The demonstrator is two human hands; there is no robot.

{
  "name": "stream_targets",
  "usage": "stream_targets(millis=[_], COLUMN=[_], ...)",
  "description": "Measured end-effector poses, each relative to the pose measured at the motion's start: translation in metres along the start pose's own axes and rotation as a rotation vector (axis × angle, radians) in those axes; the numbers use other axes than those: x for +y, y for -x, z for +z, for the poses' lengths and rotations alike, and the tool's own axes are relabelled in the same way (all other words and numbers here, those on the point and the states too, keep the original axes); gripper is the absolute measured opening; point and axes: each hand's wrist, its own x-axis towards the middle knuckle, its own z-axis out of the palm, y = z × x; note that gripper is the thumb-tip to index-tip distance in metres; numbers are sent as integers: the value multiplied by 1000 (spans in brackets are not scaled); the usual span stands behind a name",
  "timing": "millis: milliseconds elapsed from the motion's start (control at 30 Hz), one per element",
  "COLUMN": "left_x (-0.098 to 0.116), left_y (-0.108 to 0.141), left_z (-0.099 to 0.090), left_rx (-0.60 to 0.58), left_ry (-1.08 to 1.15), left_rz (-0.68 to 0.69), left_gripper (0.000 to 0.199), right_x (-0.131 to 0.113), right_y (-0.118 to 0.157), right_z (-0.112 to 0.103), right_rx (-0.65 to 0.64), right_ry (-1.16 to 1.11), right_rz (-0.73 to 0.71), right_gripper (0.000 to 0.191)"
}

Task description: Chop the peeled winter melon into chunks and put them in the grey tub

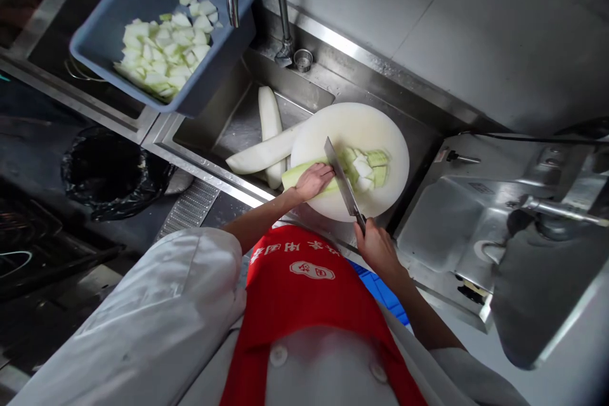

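Observation:
On a round white cutting board (390, 120), my left hand (314, 181) presses down on a pale green peeled gourd (292, 176), fingers closed over it near the blade. My right hand (378, 246) grips the dark handle of a cleaver (343, 179), whose wide blade stands across the gourd's cut end. Cut gourd pieces (364, 168) lie in a small heap to the right of the blade. Two long peeled gourds (266, 151) rest crossed in the sink at the board's left; one end of the upper gourd reaches the board's edge.
A blue-grey plastic tub (190, 98) with many cut pieces stands at the upper left. A curved faucet (284, 19) rises behind the sink (228, 133). A metal slicing machine (442, 216) is on the right. A black-lined bin (114, 171) stands at lower left.

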Motion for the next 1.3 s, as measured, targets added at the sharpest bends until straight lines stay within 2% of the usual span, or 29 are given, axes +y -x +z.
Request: stream_targets(millis=[233, 300, 400, 500, 633, 700, 800, 967, 1067, 1167, 1300], left_x=[-3, -4, -6, -7, -6, -5, -4, -7, -9, -9, -4], left_y=[4, 7, 11, 12, 11, 10, 10, 13, 16, 18, 17], left_z=[1, 3, 7, 10, 9, 7, 5, 5, 6, 4, -2], left_rx=[18, 35, 54, 55, 64, 62, 48, 40, 59, 75, 61], left_ry=[70, 80, 61, 33, 27, 37, 64, 90, 89, 59, 40], left_rz=[-5, -12, -30, -27, -18, -10, -15, -10, -12, -25, -22], left_gripper=[45, 44, 41, 39, 38, 38, 40, 42, 42, 41, 39], right_x=[-35, -36, -28, -15, -3, -2, -13, -42, -44, -32, -10], right_y=[-69, -79, -71, -43, -2, 7, -3, -61, -77, -61, -11], right_z=[20, 20, 14, 5, -3, -5, -1, 14, 14, 5, -4], right_rx=[91, 103, 116, 115, 39, -4, -9, 84, 100, 110, 61], right_ry=[-80, -93, -88, -44, 3, 12, 14, -47, -71, -46, 1], right_rz=[2, -18, -39, -42, -15, 4, 10, -24, -45, -47, -41], right_gripper=[34, 34, 34, 36, 34, 32, 31, 32, 33, 34, 33])
